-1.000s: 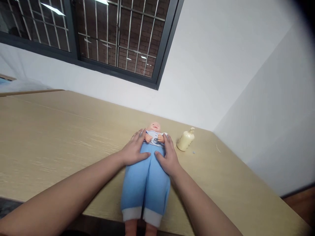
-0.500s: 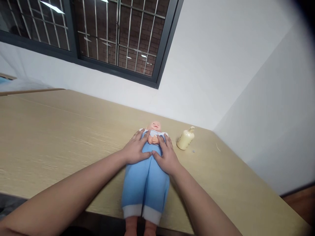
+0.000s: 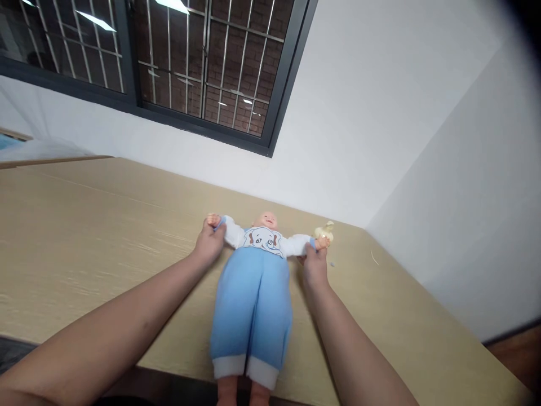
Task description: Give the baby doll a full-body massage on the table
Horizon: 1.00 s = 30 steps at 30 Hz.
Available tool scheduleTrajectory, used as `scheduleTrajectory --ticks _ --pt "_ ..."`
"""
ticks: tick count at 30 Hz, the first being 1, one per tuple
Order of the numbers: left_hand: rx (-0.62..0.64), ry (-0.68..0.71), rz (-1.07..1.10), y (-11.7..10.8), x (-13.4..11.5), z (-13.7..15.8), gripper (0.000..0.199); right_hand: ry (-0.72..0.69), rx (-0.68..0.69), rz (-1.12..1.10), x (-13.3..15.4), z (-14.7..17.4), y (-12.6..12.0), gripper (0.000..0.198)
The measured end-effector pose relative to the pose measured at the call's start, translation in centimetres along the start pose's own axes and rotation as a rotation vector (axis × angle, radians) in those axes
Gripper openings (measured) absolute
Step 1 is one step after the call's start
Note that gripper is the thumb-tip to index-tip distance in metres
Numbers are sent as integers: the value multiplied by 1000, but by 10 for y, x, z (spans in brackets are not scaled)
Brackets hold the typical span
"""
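Your L hand [image 3: 210, 246] & R hand [image 3: 316, 268] ea. pinch a cuff [image 3: 313, 243] of the doll [image 3: 256, 296]; torso's btwn your fingers, long axis running away from you, hands abt equally near.

In the last half second the left hand [image 3: 210, 242] and right hand [image 3: 315, 269] have gone from the doll's [image 3: 253, 301] body to its wrists, drawing its folded arms apart toward ten and three o'clock, so the elephant print [image 3: 262, 241] lies uncovered and the pump bottle [image 3: 323, 232] is partly hidden
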<state>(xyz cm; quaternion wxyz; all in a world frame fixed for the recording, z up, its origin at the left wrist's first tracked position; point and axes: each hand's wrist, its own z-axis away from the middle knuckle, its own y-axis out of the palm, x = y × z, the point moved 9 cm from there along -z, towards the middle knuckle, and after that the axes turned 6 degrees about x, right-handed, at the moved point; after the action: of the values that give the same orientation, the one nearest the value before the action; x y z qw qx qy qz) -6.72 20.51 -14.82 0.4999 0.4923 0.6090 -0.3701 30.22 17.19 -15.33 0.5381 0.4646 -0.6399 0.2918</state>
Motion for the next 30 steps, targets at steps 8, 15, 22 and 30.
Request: scheduleTrajectory --ticks 8,15,22,30 --pt "90 -321 121 -27 26 -20 29 236 -96 -242 -27 -7 -16 37" --pt "239 -324 -152 -42 19 -17 25 267 -176 -285 -42 -14 -30 42" --pt "206 -56 -636 -38 -9 -26 28 237 -268 -317 -48 -18 -44 30" --pt "794 530 -978 53 -51 61 86 192 -306 -278 -46 -22 -51 25"
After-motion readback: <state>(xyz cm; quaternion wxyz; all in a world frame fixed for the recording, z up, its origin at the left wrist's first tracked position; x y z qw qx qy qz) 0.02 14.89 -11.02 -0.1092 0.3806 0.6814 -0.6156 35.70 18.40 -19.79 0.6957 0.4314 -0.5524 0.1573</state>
